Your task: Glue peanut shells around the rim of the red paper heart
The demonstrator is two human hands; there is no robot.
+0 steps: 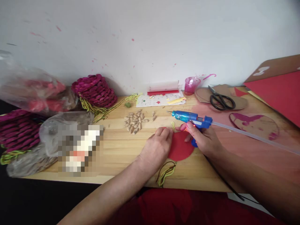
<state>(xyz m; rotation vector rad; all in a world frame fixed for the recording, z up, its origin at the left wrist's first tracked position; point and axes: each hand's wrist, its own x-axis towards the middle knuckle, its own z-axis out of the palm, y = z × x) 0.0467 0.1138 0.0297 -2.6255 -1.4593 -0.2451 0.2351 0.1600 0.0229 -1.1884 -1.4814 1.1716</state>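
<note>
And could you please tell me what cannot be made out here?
Head view: part of the red disc, covered by the left hand.
Head view: part of the glue gun, covered by the right hand.
Head view: far end of the glue stick, cut off by right edge.
Head view: pale object, obscured by pixelation.

Blue plastic glue gun (181, 116) above a flat, rounded red sheet (181, 151)

The gun is held nearly level, metal nozzle pointing left, its handle downward and partly hidden. A long, translucent whitish glue stick (248, 135) trails rightward from its rear. The sheet lies flat, its lower edge curved, its upper part mostly covered.
</note>
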